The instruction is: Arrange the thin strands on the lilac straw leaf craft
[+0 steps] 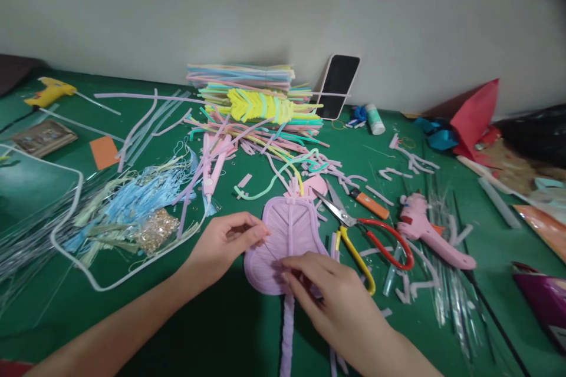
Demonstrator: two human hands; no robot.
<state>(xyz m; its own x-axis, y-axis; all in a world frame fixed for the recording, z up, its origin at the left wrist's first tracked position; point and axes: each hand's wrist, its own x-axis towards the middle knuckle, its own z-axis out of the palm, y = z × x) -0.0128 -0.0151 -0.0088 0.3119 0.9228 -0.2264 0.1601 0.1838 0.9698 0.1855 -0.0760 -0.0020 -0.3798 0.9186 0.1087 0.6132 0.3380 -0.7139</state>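
Observation:
A lilac fan-shaped piece (300,227), made of fuzzy pipe cleaners, lies flat with its wrapped handle (287,336) pointing down toward me. My left hand (227,241) is over the fan's left edge, thumb and forefinger pinched together. Over the lower middle of the fan, my right hand (329,288) also has its fingertips pinched. A faint thin line seems to run between the two pinches, but what they hold is too fine to make out. Beside the fan's right edge lie yellow-handled pliers (354,256) and red-handled scissors (375,235).
Bundled pipe cleaners (260,106) and a phone (338,85) stand by the wall. At right are an orange lighter (369,203) and a pink glue gun (428,232). Blue tassels (145,194), a bag of gold beads (157,230), a white cable (66,215) and a yellow glue gun (50,93) are left.

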